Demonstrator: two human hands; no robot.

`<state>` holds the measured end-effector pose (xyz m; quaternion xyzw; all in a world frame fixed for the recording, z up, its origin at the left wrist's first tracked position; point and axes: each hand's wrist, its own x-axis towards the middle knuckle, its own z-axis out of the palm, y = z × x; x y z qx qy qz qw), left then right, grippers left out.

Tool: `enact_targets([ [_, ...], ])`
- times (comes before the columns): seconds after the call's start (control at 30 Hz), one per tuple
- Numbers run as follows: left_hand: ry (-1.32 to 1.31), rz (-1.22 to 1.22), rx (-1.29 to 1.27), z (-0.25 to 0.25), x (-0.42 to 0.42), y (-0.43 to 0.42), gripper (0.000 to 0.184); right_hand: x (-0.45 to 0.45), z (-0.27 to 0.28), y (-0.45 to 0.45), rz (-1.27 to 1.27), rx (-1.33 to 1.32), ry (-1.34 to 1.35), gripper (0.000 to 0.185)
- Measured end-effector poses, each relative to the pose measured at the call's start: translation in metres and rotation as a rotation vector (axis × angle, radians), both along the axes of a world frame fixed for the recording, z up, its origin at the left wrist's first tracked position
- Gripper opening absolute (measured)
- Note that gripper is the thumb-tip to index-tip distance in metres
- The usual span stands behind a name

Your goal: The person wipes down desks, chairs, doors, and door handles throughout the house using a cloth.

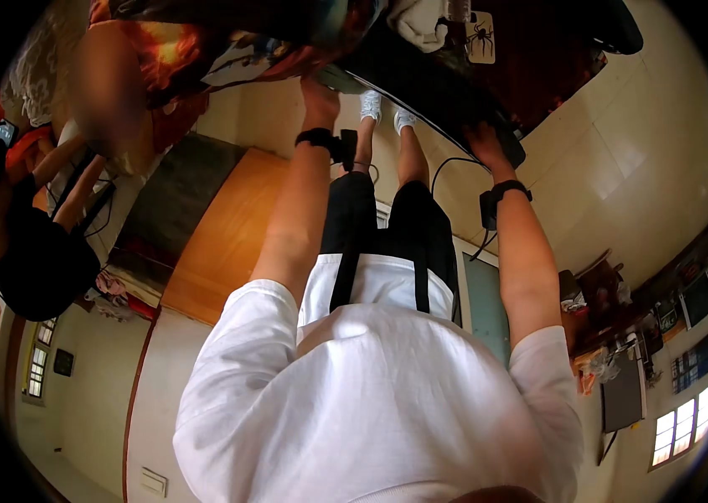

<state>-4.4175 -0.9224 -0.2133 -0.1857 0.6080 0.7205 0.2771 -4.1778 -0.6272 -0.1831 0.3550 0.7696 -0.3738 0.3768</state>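
My left hand (320, 99) is at the lower edge of a multicoloured patterned cloth (245, 59). Its fingers look curled beside a grey-green piece (341, 80), partly hidden, and what they grip is unclear. My right hand (488, 144) lies on the end of a long black object (421, 80) with a thin pale edge. The fingers there look stretched out in the shadow. Black bands with small dark devices circle both wrists, and a cable hangs by the right one.
Another person (44, 210) is at the left, arms bent. An orange-brown wooden board (220, 235) lies left of my legs. A spider-printed card (480, 38) and a whitish cloth (419, 23) are at the top. Cluttered shelves (622, 318) line the right side.
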Motion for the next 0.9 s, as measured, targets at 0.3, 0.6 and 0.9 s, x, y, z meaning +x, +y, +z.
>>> enact_targets([
  [0.3, 0.023, 0.125, -0.221, -0.041, 0.050, 0.023, 0.028, -0.008, -0.002, -0.003, 0.038, 0.043, -0.039, 0.059],
  [0.6, -0.125, 0.064, -0.313, 0.047, 0.179, 0.121, 0.033, -0.007, -0.042, 0.011, 0.006, -0.064, -0.277, 0.074],
  [0.9, -0.672, 0.393, 0.090, -0.004, 0.091, 0.062, 0.031, -0.025, -0.015, 0.003, 0.004, -0.049, -0.260, 0.074],
])
